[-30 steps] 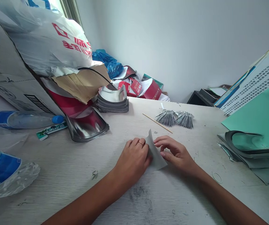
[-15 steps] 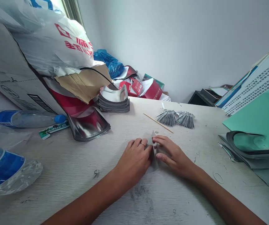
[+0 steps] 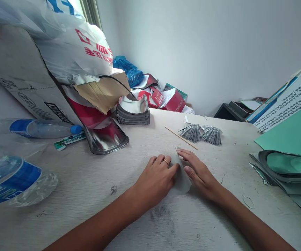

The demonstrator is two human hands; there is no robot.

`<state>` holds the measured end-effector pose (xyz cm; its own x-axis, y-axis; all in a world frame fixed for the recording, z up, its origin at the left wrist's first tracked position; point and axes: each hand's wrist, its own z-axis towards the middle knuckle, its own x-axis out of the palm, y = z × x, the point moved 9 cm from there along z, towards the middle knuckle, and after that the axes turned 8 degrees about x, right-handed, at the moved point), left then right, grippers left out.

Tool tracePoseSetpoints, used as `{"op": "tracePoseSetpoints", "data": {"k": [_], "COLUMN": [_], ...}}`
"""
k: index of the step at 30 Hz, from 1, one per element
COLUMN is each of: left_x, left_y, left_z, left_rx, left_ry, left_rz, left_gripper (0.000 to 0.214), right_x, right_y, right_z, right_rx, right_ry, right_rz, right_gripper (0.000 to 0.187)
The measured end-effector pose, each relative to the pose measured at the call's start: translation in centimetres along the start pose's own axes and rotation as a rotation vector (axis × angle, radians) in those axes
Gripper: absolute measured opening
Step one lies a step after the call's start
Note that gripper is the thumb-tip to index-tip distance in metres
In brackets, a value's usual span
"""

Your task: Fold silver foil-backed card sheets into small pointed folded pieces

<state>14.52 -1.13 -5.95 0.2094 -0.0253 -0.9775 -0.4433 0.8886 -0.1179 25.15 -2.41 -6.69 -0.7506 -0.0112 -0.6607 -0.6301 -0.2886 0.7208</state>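
A thin grey foil sheet (image 3: 182, 181) lies on the pale wooden table (image 3: 82, 195), folded or bent at its upper tip. My left hand (image 3: 155, 181) presses on its left side, and its fingers hide part of the sheet. My right hand (image 3: 199, 172) rests on the sheet's upper right edge, fingers curled and thumb close to the fold. A ring sits on one left finger. Both forearms lie along the tabletop.
Beyond my hands lie a wooden skewer (image 3: 181, 137) and bundled foil strips (image 3: 200, 134). Silver pouches are stacked (image 3: 132, 115) by a cardboard box (image 3: 27, 80). Left are plastic bottles (image 3: 44, 129); right, a dark foil stack (image 3: 281, 167) and a rubber band (image 3: 248, 202).
The sheet, raised on edge between my hands earlier, now lies flatter under them. My hands have closed in on it. The whole scene has shifted slightly right in view.
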Motion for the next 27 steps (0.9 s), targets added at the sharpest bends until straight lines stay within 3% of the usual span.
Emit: {"op": "tracePoseSetpoints", "data": {"k": [7, 16, 22, 27], "left_x": [0.2, -1.4, -2.1, -2.1], "left_y": [-0.3, 1.9, 2.7, 2.4], "left_z": [-0.3, -1.0, -2.1, -2.5], "left_rx": [0.039, 0.151, 0.192, 0.226], "left_ry": [0.006, 0.141, 0.039, 0.049], "left_rz": [-0.032, -0.473, -0.323, -0.263], "left_gripper": [0.011, 0.027, 0.029, 0.03], "right_x": [1.4, 2.3, 2.9, 3.2], "right_y": [1.1, 1.3, 2.1, 1.7], "right_z": [-0.3, -0.1, 0.3, 0.7], "right_rx": [-0.062, -0.12, -0.16, -0.134], "right_ry": [0.15, 0.153, 0.135, 0.146], "right_rz": [-0.205, -0.332, -0.387, -0.424], "right_gripper": [0.056, 0.057, 0.052, 0.053]}}
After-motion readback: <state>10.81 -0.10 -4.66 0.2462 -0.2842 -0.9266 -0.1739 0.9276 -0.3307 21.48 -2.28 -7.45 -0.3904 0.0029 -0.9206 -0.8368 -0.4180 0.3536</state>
